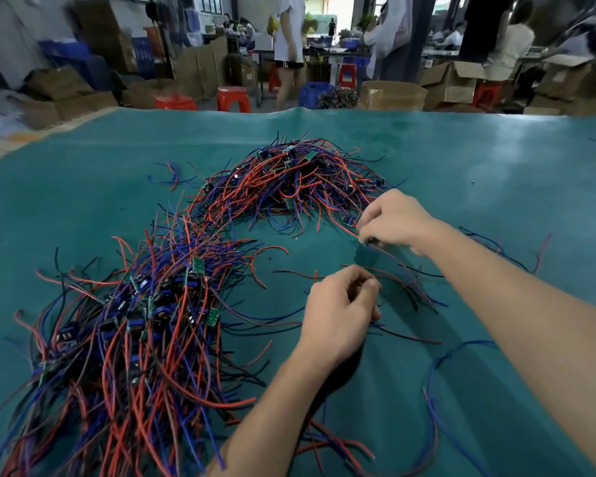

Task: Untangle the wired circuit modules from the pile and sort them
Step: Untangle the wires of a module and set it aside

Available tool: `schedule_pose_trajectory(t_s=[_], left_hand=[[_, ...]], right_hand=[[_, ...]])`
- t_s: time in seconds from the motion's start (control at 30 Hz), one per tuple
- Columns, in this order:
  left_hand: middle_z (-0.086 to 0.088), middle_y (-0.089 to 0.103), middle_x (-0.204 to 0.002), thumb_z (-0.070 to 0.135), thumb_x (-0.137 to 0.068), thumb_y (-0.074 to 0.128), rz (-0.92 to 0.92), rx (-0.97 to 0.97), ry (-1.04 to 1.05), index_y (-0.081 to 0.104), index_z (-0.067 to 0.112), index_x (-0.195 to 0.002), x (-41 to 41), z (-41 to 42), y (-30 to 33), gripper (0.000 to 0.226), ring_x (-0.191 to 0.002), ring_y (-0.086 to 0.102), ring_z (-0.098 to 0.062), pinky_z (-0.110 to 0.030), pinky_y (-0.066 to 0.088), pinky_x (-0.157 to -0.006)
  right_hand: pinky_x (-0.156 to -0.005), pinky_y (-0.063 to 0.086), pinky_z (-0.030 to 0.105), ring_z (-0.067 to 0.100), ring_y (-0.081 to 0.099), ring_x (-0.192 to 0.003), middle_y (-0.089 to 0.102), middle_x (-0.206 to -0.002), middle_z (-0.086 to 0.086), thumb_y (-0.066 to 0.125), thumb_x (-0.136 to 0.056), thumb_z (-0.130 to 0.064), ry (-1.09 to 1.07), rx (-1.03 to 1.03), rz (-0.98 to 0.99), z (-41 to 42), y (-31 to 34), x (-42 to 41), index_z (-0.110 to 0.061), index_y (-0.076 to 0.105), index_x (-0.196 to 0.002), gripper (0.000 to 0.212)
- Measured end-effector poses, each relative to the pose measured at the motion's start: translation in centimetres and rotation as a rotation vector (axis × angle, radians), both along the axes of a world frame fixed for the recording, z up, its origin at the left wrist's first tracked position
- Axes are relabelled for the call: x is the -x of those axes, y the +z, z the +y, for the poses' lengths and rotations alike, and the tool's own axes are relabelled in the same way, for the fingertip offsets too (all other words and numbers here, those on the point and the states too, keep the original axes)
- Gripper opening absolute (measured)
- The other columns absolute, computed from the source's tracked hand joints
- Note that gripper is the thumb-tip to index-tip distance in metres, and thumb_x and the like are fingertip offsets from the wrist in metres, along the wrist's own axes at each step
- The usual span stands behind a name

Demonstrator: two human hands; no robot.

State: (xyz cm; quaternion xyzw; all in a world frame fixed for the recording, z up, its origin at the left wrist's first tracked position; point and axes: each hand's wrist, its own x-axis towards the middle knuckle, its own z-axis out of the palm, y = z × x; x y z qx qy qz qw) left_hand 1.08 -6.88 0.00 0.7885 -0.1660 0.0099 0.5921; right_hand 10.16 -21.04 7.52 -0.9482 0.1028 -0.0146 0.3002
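A tangled pile [289, 180] of small green circuit modules with red, blue and black wires lies at the middle back of the green table mat [461, 160]. A second, longer heap [135, 321] of the same wired modules spreads at the front left. My right hand [393, 218] is at the pile's right edge, fingers curled, pinching a small dark module with wires that trail toward me. My left hand [341, 311] hovers lower, between the two heaps, fingers curled and pinching thin wires. What exactly lies inside each grip is partly hidden.
Loose wires [444, 390] lie at the front right and more [513, 249] beside my right forearm. Beyond the table's far edge stand red stools [233, 98], cardboard boxes [455, 80], a blue crate [315, 94] and people standing.
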Motion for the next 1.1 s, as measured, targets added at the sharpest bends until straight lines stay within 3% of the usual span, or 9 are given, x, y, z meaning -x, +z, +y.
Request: schedule_pose_trajectory(t_s=[0.13,0.23,0.33,0.4,0.6,0.7,0.83,0.97,1.1], left_hand=[[0.000,0.071,-0.064,0.020,-0.097,0.054,0.043,0.062,0.021,0.063,0.018,-0.092,0.1,0.0,0.1,0.011,-0.059,0.061,-0.007,-0.025,0.046,-0.062],[0.000,0.070,-0.064,0.021,-0.099,0.052,0.059,0.079,0.021,0.062,0.017,-0.093,0.1,0.1,0.1,0.012,-0.059,0.059,-0.008,-0.027,0.047,-0.065],[0.000,0.071,-0.066,0.023,-0.101,0.050,0.046,0.054,0.014,0.063,0.017,-0.093,0.2,0.1,0.3,0.016,-0.062,0.060,-0.011,-0.033,0.052,-0.072],[-0.002,0.072,-0.067,0.025,-0.102,0.049,0.035,0.061,0.013,0.063,0.015,-0.093,0.2,0.2,0.4,0.020,-0.066,0.063,-0.016,-0.037,0.054,-0.075],[-0.008,0.074,-0.069,0.046,-0.106,0.031,0.105,0.183,-0.070,0.068,0.015,-0.094,0.7,0.3,0.7,0.050,-0.055,0.058,-0.013,-0.020,0.042,-0.052],[0.002,0.074,-0.078,0.041,-0.106,0.037,0.024,0.124,-0.077,0.071,0.012,-0.095,0.5,0.4,0.7,0.046,-0.070,0.063,-0.010,-0.028,0.051,-0.066],[0.012,0.063,-0.070,0.027,-0.101,0.051,-0.020,0.064,-0.009,0.068,0.016,-0.090,0.0,0.5,0.5,0.023,-0.068,0.055,-0.009,-0.037,0.046,-0.068],[0.006,0.063,-0.067,0.021,-0.105,0.044,-0.017,0.062,0.055,0.063,0.016,-0.087,-0.2,0.3,0.0,0.027,-0.063,0.055,-0.012,-0.038,0.046,-0.066],[0.005,0.062,-0.064,0.023,-0.107,0.038,0.033,0.178,0.056,0.057,0.016,-0.085,-0.1,0.2,-0.3,0.031,-0.052,0.050,-0.014,-0.029,0.039,-0.053]], right_hand=[[-0.055,0.057,0.023,0.013,0.055,-0.050,0.066,-0.075,0.012,0.064,-0.080,0.008,-0.081,-0.828,-0.142,-0.8,3.0,3.7,-0.002,0.072,-0.077,0.013],[-0.056,0.053,0.017,0.008,0.056,-0.056,0.069,-0.077,0.004,0.064,-0.075,-0.001,-0.019,-1.411,-0.177,-2.1,5.2,8.5,-0.001,0.072,-0.090,0.017],[-0.056,0.050,0.010,0.010,0.061,-0.066,0.067,-0.078,0.003,0.065,-0.071,-0.009,0.032,-1.645,-0.229,-3.0,6.3,12.5,-0.005,0.076,-0.091,0.023],[-0.053,0.049,0.008,0.009,0.062,-0.065,0.066,-0.074,0.001,0.065,-0.069,-0.008,-0.028,-1.586,-0.284,-2.6,6.0,13.5,-0.008,0.076,-0.084,0.019],[-0.064,0.059,0.029,0.011,0.066,-0.063,0.073,-0.072,-0.004,0.080,-0.073,0.011,-0.123,-0.775,-0.518,1.4,-0.4,13.2,-0.014,0.075,-0.082,0.028],[-0.072,0.053,0.016,0.004,0.070,-0.070,0.075,-0.077,-0.012,0.086,-0.070,0.000,-0.091,-0.403,-0.549,2.6,-3.4,12.8,-0.024,0.076,-0.081,0.028],[-0.081,0.057,0.020,0.005,0.074,-0.082,0.078,-0.085,-0.008,0.077,-0.072,0.008,-0.045,-0.551,-0.488,3.0,-4.2,12.8,-0.023,0.075,-0.091,0.037],[-0.077,0.055,0.015,0.009,0.076,-0.087,0.080,-0.087,-0.003,0.072,-0.075,0.013,-0.040,-0.799,-0.409,2.5,-3.8,12.8,-0.019,0.078,-0.088,0.035],[-0.073,0.051,0.022,0.001,0.070,-0.074,0.076,-0.075,-0.015,0.076,-0.083,-0.012,-0.190,-0.512,-0.397,2.2,-4.3,12.8,-0.029,0.080,-0.075,0.019]])
